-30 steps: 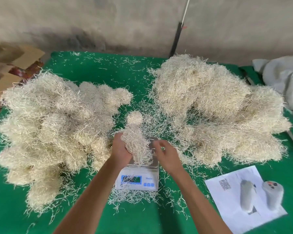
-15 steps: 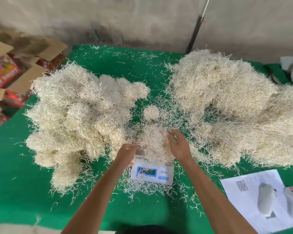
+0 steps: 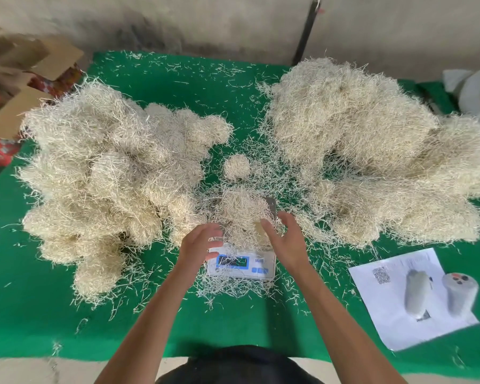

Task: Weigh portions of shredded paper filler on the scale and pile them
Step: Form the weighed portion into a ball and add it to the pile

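A portion of shredded paper filler [image 3: 241,214] sits heaped on the scale [image 3: 243,263], covering most of its platform — only a grey corner of the plate shows at the far right of the heap. The left hand [image 3: 203,243] hovers just at the near-left edge of this portion, its grip loose and open, fingers relaxed and slightly spread, holding nothing; its fingertips lie over the left end of the scale's blue display. The right hand [image 3: 287,239] is at the near-right edge of the portion, its grip likewise open, fingers extended toward the heap with the tips at or just against the strands — whether they truly touch cannot be told.

Beyond the hands, just past the scale, lies a small ball of filler [image 3: 236,167]. To the left of the left hand spreads a large lumpy pile [image 3: 108,173] of rounded clumps; to the right of the right hand rises another big pile [image 3: 372,151], looser and taller. Stray strands litter the green surface [image 3: 39,300] all around the scale. Right of the right forearm lies a white sheet of paper [image 3: 394,314] bearing two pale handheld devices [image 3: 460,292].
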`<move>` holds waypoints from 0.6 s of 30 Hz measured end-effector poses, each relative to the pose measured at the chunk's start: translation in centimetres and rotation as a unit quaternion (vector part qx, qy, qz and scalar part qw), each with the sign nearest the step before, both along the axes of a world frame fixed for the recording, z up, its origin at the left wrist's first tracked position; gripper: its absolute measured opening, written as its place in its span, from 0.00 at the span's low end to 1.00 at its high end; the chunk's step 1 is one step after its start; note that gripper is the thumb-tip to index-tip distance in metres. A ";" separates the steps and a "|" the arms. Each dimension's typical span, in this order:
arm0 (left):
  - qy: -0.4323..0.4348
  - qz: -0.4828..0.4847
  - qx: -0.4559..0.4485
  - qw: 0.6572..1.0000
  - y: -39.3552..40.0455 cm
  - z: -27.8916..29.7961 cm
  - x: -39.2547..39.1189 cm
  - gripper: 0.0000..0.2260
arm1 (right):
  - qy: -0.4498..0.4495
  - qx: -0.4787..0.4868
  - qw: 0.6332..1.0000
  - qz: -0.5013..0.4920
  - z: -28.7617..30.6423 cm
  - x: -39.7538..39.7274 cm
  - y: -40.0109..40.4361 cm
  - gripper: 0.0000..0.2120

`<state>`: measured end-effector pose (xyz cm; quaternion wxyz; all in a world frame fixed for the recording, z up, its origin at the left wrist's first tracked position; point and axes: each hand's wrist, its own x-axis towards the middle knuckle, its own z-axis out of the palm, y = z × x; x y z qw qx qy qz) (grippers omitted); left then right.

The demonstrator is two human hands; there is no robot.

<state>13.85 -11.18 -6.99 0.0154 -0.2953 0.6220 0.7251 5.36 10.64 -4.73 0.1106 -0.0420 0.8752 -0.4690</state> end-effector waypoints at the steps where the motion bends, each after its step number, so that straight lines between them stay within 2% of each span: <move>1: 0.009 0.001 0.004 1.000 0.0 0.1 0.1 0.06 | -0.005 -0.005 1.000 0.001 0.0 0.1 0.1 0.49; 4: 0.045 -0.015 0.025 0.999 -0.3 0.0 0.4 0.08 | -0.006 0.000 1.000 -0.001 0.1 0.0 0.2 0.48; 6: 0.064 -0.027 0.040 0.997 -0.3 0.1 0.5 0.12 | -0.002 0.004 1.000 -0.009 0.2 -0.2 0.2 0.45; 9: 0.072 -0.022 0.047 0.996 0.1 0.5 0.4 0.20 | 0.000 0.006 1.000 -0.002 0.4 -0.4 0.2 0.46; 14: 0.071 -0.025 0.050 0.996 0.2 0.6 0.1 0.19 | -0.007 -0.004 1.000 0.010 0.6 -0.6 0.0 0.53; 18: 0.061 -0.015 0.054 0.997 0.2 0.7 0.2 0.20 | -0.006 -0.008 1.000 0.010 0.0 -1.3 -0.8 0.51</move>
